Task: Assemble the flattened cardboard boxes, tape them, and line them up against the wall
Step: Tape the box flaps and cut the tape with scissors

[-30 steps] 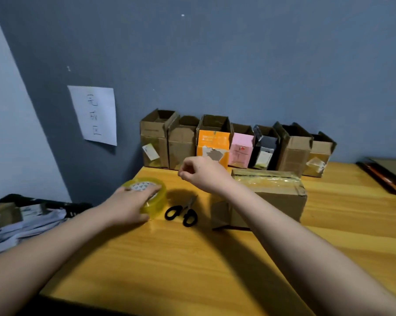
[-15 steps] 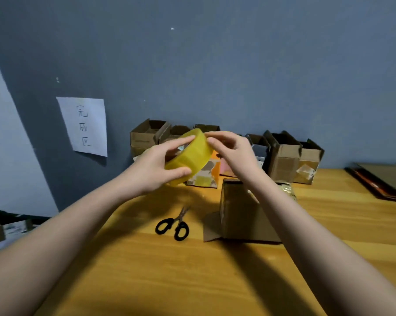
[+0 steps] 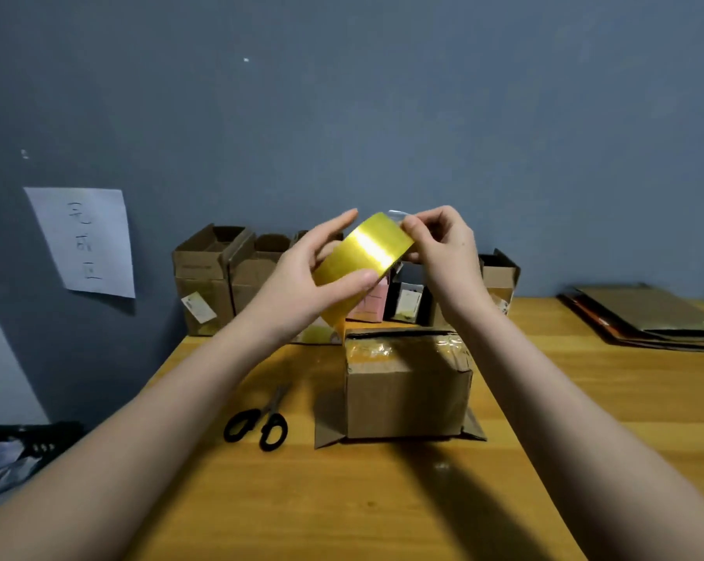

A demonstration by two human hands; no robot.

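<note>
A yellow tape roll [image 3: 362, 261] is held up in the air above the table, in front of the row of boxes. My left hand [image 3: 322, 269] grips the roll from the left side. My right hand [image 3: 443, 244] pinches the clear tape end at the roll's upper right edge. Below them a brown cardboard box [image 3: 407, 382] stands on the wooden table [image 3: 382, 500], its top crossed with tape and its lower flaps splayed out. Several assembled boxes [image 3: 208, 273] stand in a row against the blue wall, partly hidden behind my hands.
Black scissors [image 3: 261, 423] lie left of the box. Flattened cardboard sheets [image 3: 646, 313] are stacked at the table's far right. A paper note [image 3: 85, 240] hangs on the wall at left. A dark bin with bags [image 3: 14, 451] sits beyond the table's left edge.
My left hand lifted the tape roll from the table up in front of the boxes. My right hand came to the roll and now pinches the tape end at its edge.
</note>
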